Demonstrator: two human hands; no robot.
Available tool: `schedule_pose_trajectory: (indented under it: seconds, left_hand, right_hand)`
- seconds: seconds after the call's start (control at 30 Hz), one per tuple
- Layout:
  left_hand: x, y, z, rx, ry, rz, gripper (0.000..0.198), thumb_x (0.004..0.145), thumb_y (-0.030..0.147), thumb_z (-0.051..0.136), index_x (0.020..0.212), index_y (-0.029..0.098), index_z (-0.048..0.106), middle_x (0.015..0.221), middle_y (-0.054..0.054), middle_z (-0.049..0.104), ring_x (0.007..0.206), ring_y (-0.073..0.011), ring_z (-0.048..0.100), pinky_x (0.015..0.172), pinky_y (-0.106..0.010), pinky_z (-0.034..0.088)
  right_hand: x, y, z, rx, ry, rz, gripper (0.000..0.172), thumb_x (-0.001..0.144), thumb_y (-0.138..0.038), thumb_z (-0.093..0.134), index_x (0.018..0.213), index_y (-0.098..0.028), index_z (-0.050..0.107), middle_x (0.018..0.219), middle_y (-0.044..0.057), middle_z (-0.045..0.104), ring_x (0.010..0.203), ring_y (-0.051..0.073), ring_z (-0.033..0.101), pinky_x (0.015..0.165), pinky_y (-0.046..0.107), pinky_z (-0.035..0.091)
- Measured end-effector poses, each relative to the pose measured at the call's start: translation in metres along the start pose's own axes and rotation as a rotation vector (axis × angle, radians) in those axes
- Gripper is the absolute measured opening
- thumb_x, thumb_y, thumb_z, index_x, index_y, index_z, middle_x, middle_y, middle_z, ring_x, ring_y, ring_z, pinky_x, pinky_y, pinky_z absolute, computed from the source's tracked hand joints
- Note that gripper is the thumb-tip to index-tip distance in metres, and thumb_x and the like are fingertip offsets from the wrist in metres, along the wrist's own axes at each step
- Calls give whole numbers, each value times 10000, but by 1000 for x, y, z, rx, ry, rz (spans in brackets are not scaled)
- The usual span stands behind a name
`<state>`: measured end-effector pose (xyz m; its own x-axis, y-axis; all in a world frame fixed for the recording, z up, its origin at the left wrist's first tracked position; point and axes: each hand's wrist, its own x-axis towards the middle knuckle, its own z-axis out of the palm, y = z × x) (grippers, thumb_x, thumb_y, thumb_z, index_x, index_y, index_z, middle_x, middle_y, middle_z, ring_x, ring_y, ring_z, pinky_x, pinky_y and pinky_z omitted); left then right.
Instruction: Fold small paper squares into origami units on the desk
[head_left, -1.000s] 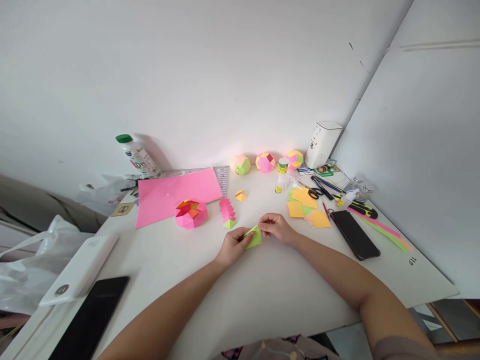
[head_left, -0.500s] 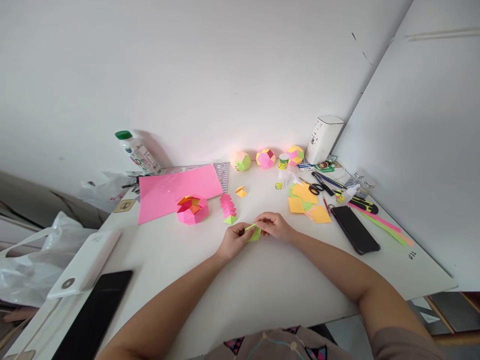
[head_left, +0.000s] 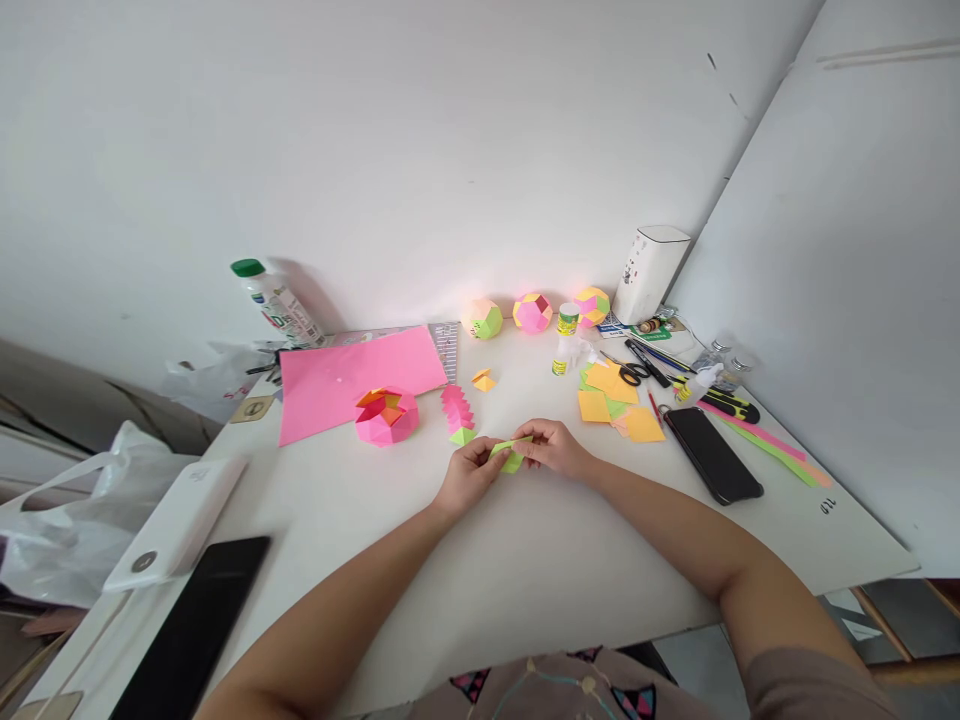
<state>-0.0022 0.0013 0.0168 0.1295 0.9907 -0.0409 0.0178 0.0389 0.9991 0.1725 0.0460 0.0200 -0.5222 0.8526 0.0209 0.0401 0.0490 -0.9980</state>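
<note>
A small green folded paper piece (head_left: 511, 455) sits between both hands just above the white table (head_left: 525, 560). My left hand (head_left: 469, 473) pinches its left side with thumb and fingers closed. Pressed together on its right end are the fingers of my right hand (head_left: 551, 447). Just beyond the hands lie a row of pink folded units with a green one at its near end (head_left: 456, 414) and a pink and orange paper bowl shape (head_left: 385, 415).
A pink sheet (head_left: 352, 378), a bottle (head_left: 271, 300), three paper balls (head_left: 532, 312), glue (head_left: 566, 327), scissors (head_left: 634, 370), orange and green squares (head_left: 609, 396) and a phone (head_left: 712, 455) surround the work spot. A white box (head_left: 176, 520) and dark tablet (head_left: 191, 625) lie left.
The green piece has been folded narrower between the fingers, and both hands have drawn a little closer together. The view has shifted slightly.
</note>
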Motion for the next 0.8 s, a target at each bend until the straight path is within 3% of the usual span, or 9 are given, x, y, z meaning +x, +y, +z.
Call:
schedule_pose_trajectory:
  seconds: [0.33, 0.8]
  left_hand:
    - [0, 0, 2, -45, 108, -19, 399, 656, 475, 685, 871, 149, 603, 606, 29, 547, 467, -60, 423, 429, -199, 346]
    - [2, -7, -1, -47, 71, 25, 297, 707, 445, 653, 725, 152, 611, 522, 35, 492, 440, -66, 381, 423, -213, 275]
  right_hand:
    - [-2, -4, 3, -43, 14, -23, 302, 755, -437, 621, 815, -142, 648, 620, 5, 605, 495, 106, 578, 447, 217, 435]
    - [-2, -9, 3, -38, -3, 8, 288, 759, -424, 616, 768, -136, 632, 547, -5, 589, 480, 107, 565, 449, 218, 430]
